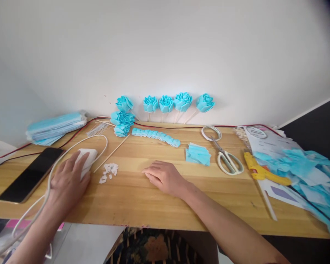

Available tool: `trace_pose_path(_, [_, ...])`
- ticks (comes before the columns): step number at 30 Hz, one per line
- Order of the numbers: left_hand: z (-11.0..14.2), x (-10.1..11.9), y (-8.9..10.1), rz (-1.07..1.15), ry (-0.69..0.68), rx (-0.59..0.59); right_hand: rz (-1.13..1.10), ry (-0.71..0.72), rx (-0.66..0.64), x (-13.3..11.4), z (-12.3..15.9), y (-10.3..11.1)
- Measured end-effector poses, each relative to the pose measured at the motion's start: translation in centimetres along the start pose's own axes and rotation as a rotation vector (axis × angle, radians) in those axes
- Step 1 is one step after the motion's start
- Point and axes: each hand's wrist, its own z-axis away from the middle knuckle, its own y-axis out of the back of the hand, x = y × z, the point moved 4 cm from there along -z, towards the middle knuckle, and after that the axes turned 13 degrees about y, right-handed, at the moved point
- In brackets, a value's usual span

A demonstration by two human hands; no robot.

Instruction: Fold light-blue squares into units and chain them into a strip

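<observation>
My left hand (69,179) lies over the left part of a white box-shaped device (88,161), fingers spread on and beside it, not wrapped round it. A white cable (50,176) loops round the device and passes over my wrist. My right hand (165,178) rests on the wooden table (143,209), its fingers curled together with nothing visible in them. Between the hands lie small white cut pieces (109,171) and a thin wooden stick (112,154). Behind my right hand stretches a strip of folded light-blue petals (156,136); to its right lies a stack of blue pieces (198,154).
Several blue roses on sticks (165,104) lean against the wall. Scissors (229,159), a tape roll (211,133), a yellow glue gun (265,174) and blue scraps (313,172) occupy the right. A phone (30,176) and stacked face masks (56,127) are at left.
</observation>
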Motion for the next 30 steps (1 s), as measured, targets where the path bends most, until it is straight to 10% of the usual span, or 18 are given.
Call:
trace_pose_path(6, [-1.2,0.2,0.0,-0.028,-0.016,0.055,0.012,0.016,0.007,-0.1,0.0,0.1])
trace_pose_path(12, [-3.6,8.2,2.2,0.128,-0.23,-0.018,0.032,0.037,0.006,-0.4,-0.1,0.0])
trace_pose_path(17, [-9.3,12.6,-1.0,0.177,-0.115,-0.241,0.053,0.043,0.012,-0.4,-0.1,0.2])
trace_pose_path(30, [-12.0,14.6,-3.9,0.196,-0.047,-0.257,0.073,0.065,-0.007,-0.6,0.0,0.0])
